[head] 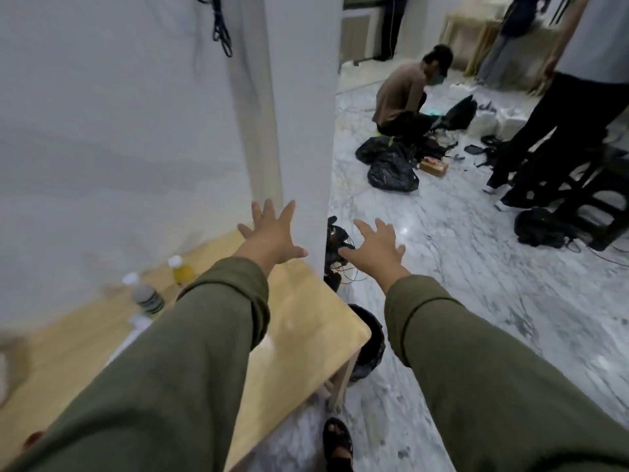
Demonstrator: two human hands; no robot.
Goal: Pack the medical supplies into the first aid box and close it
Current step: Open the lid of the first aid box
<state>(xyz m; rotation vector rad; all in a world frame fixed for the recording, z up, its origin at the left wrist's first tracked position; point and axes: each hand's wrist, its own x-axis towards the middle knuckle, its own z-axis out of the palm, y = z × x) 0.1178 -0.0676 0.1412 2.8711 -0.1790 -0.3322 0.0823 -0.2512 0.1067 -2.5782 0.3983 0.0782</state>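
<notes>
Both your arms reach straight out in olive-green sleeves, and each hand is empty with its fingers spread wide. Your left hand [272, 235] is raised over the far end of the tabletop [306, 332], in front of the white partition wall [136, 131] that stands along the tabletop's back edge; your right hand [376, 248] is past the tabletop's end, out over the marble floor [476, 267]. The tabletop is pale wood, and the view of it is blurred. On it, left of your left sleeve, stand two small bottles with white caps: one with yellow contents [180, 269] nearer the wall, and a greyish one [148, 296] nearer you, with a white packet [139, 321] just beside it that is too blurred to make out. The first aid box cannot be made out anywhere on the part of the tabletop that shows. Off the tabletop's end, a tangle of dark cables [337, 253] sits at the foot of the wall, and a black bin [369, 342] stands on the floor just beside the tabletop's corner. A foot in a dark sandal [337, 441] shows below that corner. The floor is white marble with grey veins. Well beyond the tabletop, a person crouches [408, 93] among black bags [391, 168] and scattered gear, and another person stands [561, 131] farther off near a dark stool [599, 202]. A black cord [221, 28] hangs on the wall high above the tabletop.
</notes>
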